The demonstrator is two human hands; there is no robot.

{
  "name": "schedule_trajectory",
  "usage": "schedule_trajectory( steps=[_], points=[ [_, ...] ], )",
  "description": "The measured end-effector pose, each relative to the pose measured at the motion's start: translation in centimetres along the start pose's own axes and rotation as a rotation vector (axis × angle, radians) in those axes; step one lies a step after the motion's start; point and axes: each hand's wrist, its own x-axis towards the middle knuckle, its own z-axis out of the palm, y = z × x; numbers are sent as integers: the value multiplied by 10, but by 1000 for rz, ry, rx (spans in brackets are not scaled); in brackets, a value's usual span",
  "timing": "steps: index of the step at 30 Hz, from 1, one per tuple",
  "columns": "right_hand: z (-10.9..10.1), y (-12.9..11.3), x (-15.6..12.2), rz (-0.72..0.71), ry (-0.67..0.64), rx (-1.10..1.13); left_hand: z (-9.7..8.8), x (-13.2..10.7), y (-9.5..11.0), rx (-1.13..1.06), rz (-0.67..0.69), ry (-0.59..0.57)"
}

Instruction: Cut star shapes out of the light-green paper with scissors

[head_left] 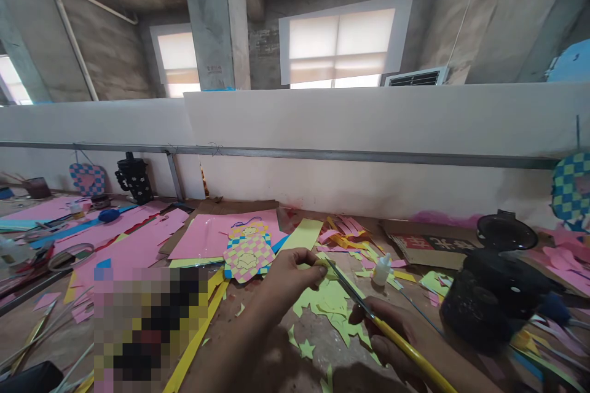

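Observation:
My left hand (295,276) pinches a small yellow-green paper piece (325,269) between thumb and fingertips. In my right hand (396,331) are what look like scissors (353,290), with long metal blades and a yellow handle. The blade tips meet the paper piece; how far apart they are is hard to make out. Below lies a loose heap of yellow-green paper cutouts (329,304), with a star cutout (306,349) nearer to me. Beyond my left hand rests a pink, yellow and blue checkered paper craft (249,252).
A small glue bottle (381,271) stands right of the cutouts. A black container with its lid raised (493,295) is at the right. Pink sheets (138,242), a yellow strip (196,334) and a black tumbler (133,178) are leftward. A white partition (322,123) bounds the table.

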Motion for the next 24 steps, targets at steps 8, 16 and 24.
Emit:
schedule_trajectory(
  steps=[8,16,24],
  points=[
    [-2,-2,0,-29,1,-41,-1,2,0,-12,-4,-5],
    [-2,-5,1,-31,3,-94,-2,1,0,-6,-15,-14],
    [-3,-6,0,-57,3,-85,-1,2,-1,-37,-15,-14]
  ],
)
